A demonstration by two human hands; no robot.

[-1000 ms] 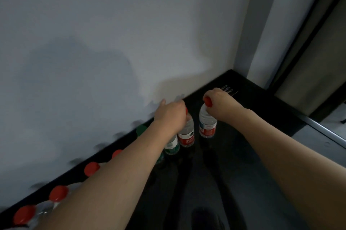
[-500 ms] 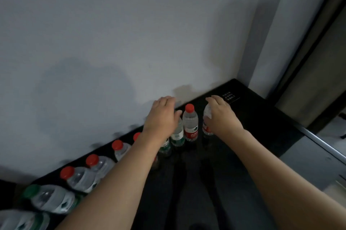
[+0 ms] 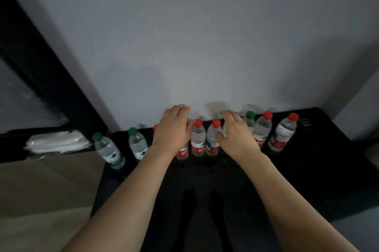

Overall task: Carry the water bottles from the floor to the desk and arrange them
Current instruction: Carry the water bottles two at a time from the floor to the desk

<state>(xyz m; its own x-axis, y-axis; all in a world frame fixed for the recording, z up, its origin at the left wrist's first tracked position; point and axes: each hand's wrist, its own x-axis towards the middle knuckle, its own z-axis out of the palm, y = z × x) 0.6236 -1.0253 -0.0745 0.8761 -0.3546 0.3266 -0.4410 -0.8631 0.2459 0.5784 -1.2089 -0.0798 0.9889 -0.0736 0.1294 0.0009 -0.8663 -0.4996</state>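
Observation:
Several clear water bottles stand in a row along the wall on the black desk (image 3: 307,174). Two green-capped bottles (image 3: 137,146) are at the left; red-capped ones (image 3: 198,141) fill the middle and right end (image 3: 283,135). My left hand (image 3: 174,128) lies over the top of a red-labelled bottle (image 3: 182,153), fingers fairly straight and pointing at the wall. My right hand (image 3: 235,137) is curled round a bottle (image 3: 224,128) that it mostly hides, thumb against its side. Behind the right hand a green cap (image 3: 249,115) shows.
The grey wall (image 3: 205,46) rises straight behind the row. A white folded bundle (image 3: 57,142) lies on a dark ledge to the left, with a brown surface (image 3: 45,200) below it. A black frame (image 3: 41,71) slants up at the left.
The view has swung left, showing the whole row. Both hands have moved left along it, from the bottles near the right end to ones in the middle.

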